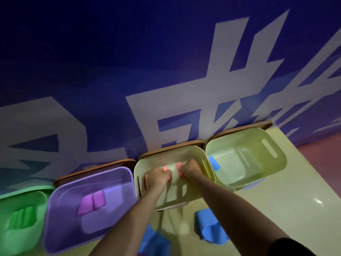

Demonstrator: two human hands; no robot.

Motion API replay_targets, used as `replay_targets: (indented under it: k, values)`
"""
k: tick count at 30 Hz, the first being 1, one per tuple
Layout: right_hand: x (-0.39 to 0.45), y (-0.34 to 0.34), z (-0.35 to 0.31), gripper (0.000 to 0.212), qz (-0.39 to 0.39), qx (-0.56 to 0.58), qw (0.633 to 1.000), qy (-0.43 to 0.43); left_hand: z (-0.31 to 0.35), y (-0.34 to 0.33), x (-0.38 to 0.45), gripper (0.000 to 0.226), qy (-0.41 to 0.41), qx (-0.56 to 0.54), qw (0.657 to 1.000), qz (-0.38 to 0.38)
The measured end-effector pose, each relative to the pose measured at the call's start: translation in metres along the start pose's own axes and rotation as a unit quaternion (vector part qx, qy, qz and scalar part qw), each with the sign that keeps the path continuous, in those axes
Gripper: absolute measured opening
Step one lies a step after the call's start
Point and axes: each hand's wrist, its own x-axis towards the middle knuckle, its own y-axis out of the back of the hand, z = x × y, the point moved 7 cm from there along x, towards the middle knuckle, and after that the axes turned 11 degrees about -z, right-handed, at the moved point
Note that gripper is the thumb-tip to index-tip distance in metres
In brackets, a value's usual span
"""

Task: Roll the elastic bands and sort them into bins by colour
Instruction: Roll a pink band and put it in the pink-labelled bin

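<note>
So the anchor here is the cream bin, third in a row of four against the blue wall, and everything hangs off that. To its left sits the purple bin with a couple of purple rolled bands in it, further left the green bin with green rolls, and to its right a pale green bin with a bit of blue at its near-left edge. Both arms reach straight into the cream bin from the near side. The left hand and right hand are side by side down inside it, a small gap between them, each curled around a pink band, or possibly two ends of one; motion blur makes that hard to call. The pink runs roughly left-right across the bin, between the fists, so neither hand is really nearer. My guess is this is the drop-off: just let go and pull out. The leftover blue bands lie on the floor near the cream bin's front, right-hand side closer.
</note>
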Motion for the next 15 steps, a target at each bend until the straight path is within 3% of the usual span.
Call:
replay_targets:
  k: [3, 7, 10, 13, 15]
  values:
    - [0.007, 0.004, 0.001, 0.042, -0.003, -0.003, 1.000, 0.003, -0.008, -0.012, 0.023, 0.033, 0.012, 0.092, 0.995, 0.026]
    - [0.012, 0.005, 0.003, 0.037, -0.008, 0.011, 1.000, 0.008, -0.004, -0.018, 0.028, 0.026, 0.017, 0.094, 0.995, 0.013]
    - [0.009, 0.006, -0.002, 0.024, -0.029, 0.034, 0.999, 0.027, -0.007, -0.025, 0.031, 0.036, 0.032, 0.066, 0.997, -0.020]
    - [-0.004, 0.014, -0.006, 0.028, -0.035, 0.098, 0.993, 0.057, 0.000, -0.021, 0.013, 0.041, 0.018, 0.030, 0.999, -0.042]
    - [-0.015, 0.015, -0.004, 0.031, -0.039, 0.161, 0.982, 0.093, 0.009, -0.017, -0.009, 0.034, -0.010, -0.102, 0.993, -0.058]
